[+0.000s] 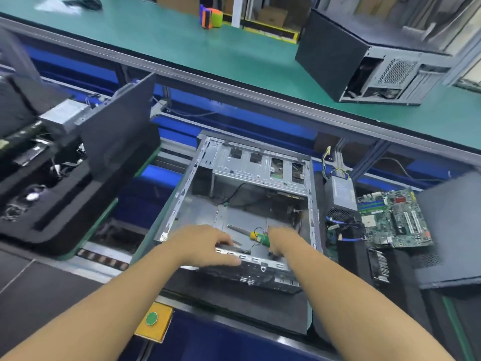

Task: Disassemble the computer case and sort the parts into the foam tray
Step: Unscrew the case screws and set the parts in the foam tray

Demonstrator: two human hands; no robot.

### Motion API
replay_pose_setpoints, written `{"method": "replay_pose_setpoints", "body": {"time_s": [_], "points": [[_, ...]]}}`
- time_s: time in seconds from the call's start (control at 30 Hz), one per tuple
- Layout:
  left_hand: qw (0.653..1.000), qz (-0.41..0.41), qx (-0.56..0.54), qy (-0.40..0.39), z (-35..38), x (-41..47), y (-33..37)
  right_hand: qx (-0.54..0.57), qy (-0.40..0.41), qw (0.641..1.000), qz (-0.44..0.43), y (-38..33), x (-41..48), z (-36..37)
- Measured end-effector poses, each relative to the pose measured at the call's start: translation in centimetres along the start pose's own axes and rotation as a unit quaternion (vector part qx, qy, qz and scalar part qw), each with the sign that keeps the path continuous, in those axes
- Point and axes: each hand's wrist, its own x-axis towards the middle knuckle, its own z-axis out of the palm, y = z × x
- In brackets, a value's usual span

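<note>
Stripping open grey metal computer case [197,212] at near-centre of surface, mostly gutted.
Green motherboard [395,222] and grey power supply [341,194] already out in black foam tray [350,256], right; drive cage [260,165] and cables left. Right fingers [274,243] grasp yellow-green screwdriver [256,236]; left fingers [229,260] on near rim, grip unclear. Tight right, roomier left.

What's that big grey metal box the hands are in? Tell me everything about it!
It is the computer case, lying flat with its side off, so you see inside. It looks like bare grey metal, mostly emptied, with a few thin wires in it. At its far end is a drive cage with square holes. The left hand holds its near edge; the right hand holds a green-handled screwdriver inside it.
</note>
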Motion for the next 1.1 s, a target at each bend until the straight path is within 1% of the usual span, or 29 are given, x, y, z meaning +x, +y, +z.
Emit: {"method": "replay_pose_setpoints", "body": {"time_s": [0.07,0.13,0.2,0.3,0.37,0.4,0.47,0.53,0.57,0.6,0.63,0.67,0.7,0.77,0.8,0.83,0.87,0.9,0.93,0.97,1.03,1.1], "points": [[0.998,-0.005,0.056,-0.008,0.5,0.5,0.0,-0.008,0.005,1.0,-0.013,0.1,0.6,0.1],[0.998,-0.015,0.065,0.0,0.8,0.8,-0.3,-0.003,0.008,1.0,-0.022,0.1,0.8,0.1],[0.996,-0.016,0.091,0.01,1.0,0.9,-0.5,0.026,0.012,0.999,-0.032,0.1,0.7,0.0],[0.994,-0.028,0.101,0.007,1.3,1.1,-0.6,0.102,0.037,0.993,-0.04,0.2,-0.5,-0.8],[0.995,-0.039,0.089,0.004,1.4,1.2,-0.7,0.18,0.092,0.978,-0.042,0.4,-1.9,-1.1],[0.996,-0.04,0.085,0.003,1.4,1.3,-0.7,0.231,0.126,0.964,-0.044,0.5,-2.6,-1.1],[0.996,-0.041,0.079,-0.005,1.1,1.4,-0.7,0.343,0.181,0.921,-0.045,0.8,-4.5,-1.1],[0.995,-0.04,0.085,-0.024,1.0,1.4,-0.7,0.444,0.219,0.868,-0.036,1.0,-6.3,-1.0],[0.995,-0.037,0.089,-0.032,0.9,1.5,-0.7,0.494,0.236,0.836,-0.027,1.0,-7.1,-0.9],[0.995,-0.031,0.09,-0.037,0.9,1.5,-0.7,0.549,0.25,0.797,-0.012,1.0,-7.8,-0.7],[0.995,-0.021,0.084,-0.04,0.9,1.5,-0.7,0.612,0.259,0.747,0.004,1.0,-8.5,-0.6],[0.997,-0.008,0.069,-0.041,0.9,1.6,-0.6,0.681,0.255,0.686,0.012,1.0,-9.2,-0.3],[0.998,0.006,0.049,-0.043,0.8,1.8,-0.4,0.757,0.23,0.612,0.006,0.9,-9.8,-0.1],[0.997,0.035,0.039,-0.055,0.6,2.4,0.1,0.889,0.137,0.436,-0.022,0.3,-11.2,-0.1],[0.996,0.048,0.056,-0.059,0.9,2.7,0.3,0.923,0.088,0.373,-0.024,0.0,-11.9,0.0],[0.994,0.059,0.08,-0.055,1.2,2.9,0.5,0.936,0.045,0.348,-0.025,-0.5,-12.7,0.1],[0.991,0.067,0.105,-0.042,1.7,3.1,0.5,0.936,0.013,0.351,-0.034,-1.0,-13.4,0.2],[0.989,0.075,0.125,-0.027,2.1,3.2,0.3,0.93,-0.007,0.364,-0.051,-1.6,-14.1,0.3],[0.987,0.083,0.137,-0.013,2.3,3.2,0.1,0.925,-0.012,0.373,-0.07,-2.2,-14.8,0.6],[0.986,0.093,0.141,0.0,2.5,3.1,-0.1,0.923,-0.006,0.375,-0.089,-2.9,-15.5,1.0],[0.983,0.126,0.132,0.024,2.7,2.9,-0.3,0.923,0.024,0.366,-0.119,-4.5,-17.0,2.2],[0.981,0.147,0.121,0.032,2.6,3.0,-0.2,0.923,0.057,0.364,-0.111,-6.3,-18.6,4.1]]}}
